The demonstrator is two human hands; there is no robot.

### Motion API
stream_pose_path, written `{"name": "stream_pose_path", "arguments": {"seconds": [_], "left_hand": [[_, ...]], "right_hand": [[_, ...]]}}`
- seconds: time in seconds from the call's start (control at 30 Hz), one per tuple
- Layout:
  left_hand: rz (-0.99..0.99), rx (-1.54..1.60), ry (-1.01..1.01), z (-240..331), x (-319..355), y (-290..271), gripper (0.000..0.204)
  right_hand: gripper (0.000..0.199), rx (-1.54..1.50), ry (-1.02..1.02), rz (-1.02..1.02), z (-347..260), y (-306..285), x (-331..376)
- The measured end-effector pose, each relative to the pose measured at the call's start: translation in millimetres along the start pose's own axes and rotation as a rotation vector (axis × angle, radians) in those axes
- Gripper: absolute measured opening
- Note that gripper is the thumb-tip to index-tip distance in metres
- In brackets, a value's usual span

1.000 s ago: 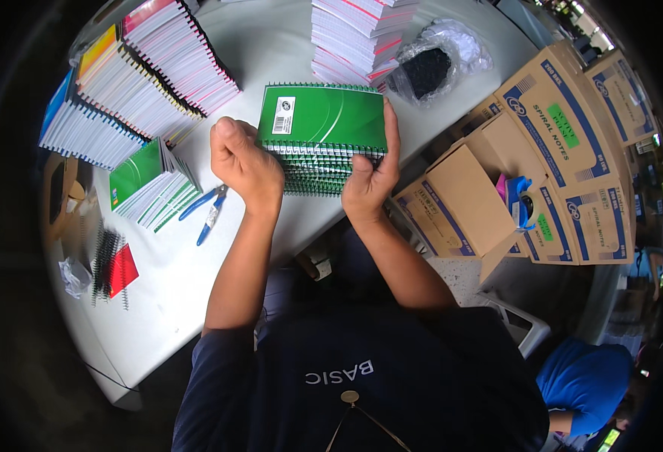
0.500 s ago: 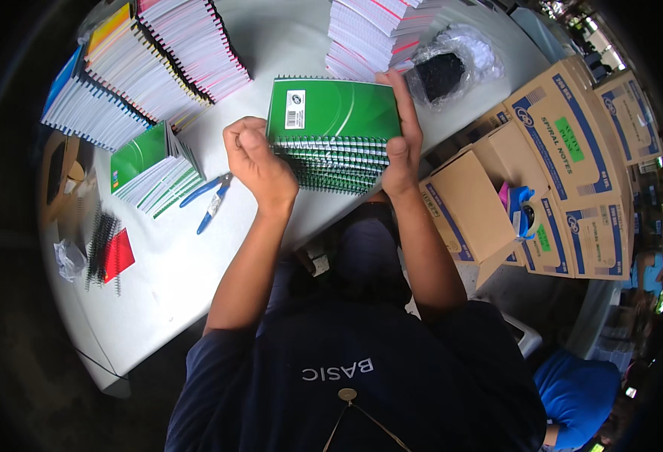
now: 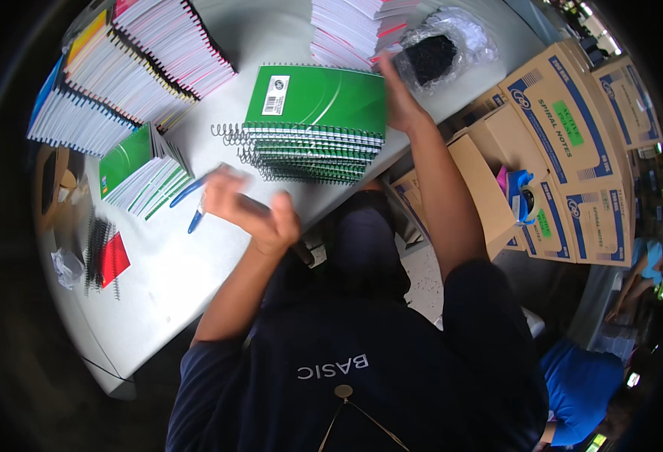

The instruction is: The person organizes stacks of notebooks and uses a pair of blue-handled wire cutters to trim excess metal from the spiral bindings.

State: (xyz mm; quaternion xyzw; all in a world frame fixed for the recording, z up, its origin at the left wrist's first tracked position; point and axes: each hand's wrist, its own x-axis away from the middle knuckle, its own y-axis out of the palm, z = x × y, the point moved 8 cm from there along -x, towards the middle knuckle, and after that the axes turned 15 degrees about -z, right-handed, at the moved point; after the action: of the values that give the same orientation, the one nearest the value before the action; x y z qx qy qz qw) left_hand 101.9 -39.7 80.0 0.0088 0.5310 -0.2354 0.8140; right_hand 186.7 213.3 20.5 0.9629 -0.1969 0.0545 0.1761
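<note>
A stack of green-covered spiral notebooks (image 3: pixel 324 98) lies on the table in front of me. Wire coils stick out to the left along its near edge. My right hand (image 3: pixel 403 98) rests against the stack's right side, fingers stretched and not wrapped around it. To the left and nearer me, my left hand (image 3: pixel 248 211) is blurred by motion, with the thumb apart from the fingers and nothing visible in it. Beside its fingertips lie blue-handled pliers (image 3: pixel 188 194), partly covered by the hand.
Farther left stand a smaller green notebook pile (image 3: pixel 139 169) and tall stacks of bound notebooks (image 3: pixel 124 71). Loose black coils (image 3: pixel 99 252) lie by a red card (image 3: pixel 115 258). Ahead are paper stacks (image 3: pixel 350 30) and a plastic bag (image 3: pixel 440 56). Cardboard boxes (image 3: pixel 550 128) stand right; a blue-shirted person (image 3: pixel 580 388) is behind.
My left hand has left the notebook stack and moved down and left toward the pliers. The stack now rests on the table, its coils sticking out left. My right hand stays at its side.
</note>
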Motion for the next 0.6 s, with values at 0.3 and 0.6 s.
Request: {"name": "stream_pose_path", "arguments": {"seconds": [0.3,0.6], "left_hand": [[-1.061,0.841,-0.781,-38,71,122,0.047],[-0.958,0.657,-0.579,-28,68,130,0.041]], "right_hand": [[0.077,0.125,0.260,-0.133,31,4,-42],[0.067,0.165,0.307,-0.170,40,-4,-48]]}}
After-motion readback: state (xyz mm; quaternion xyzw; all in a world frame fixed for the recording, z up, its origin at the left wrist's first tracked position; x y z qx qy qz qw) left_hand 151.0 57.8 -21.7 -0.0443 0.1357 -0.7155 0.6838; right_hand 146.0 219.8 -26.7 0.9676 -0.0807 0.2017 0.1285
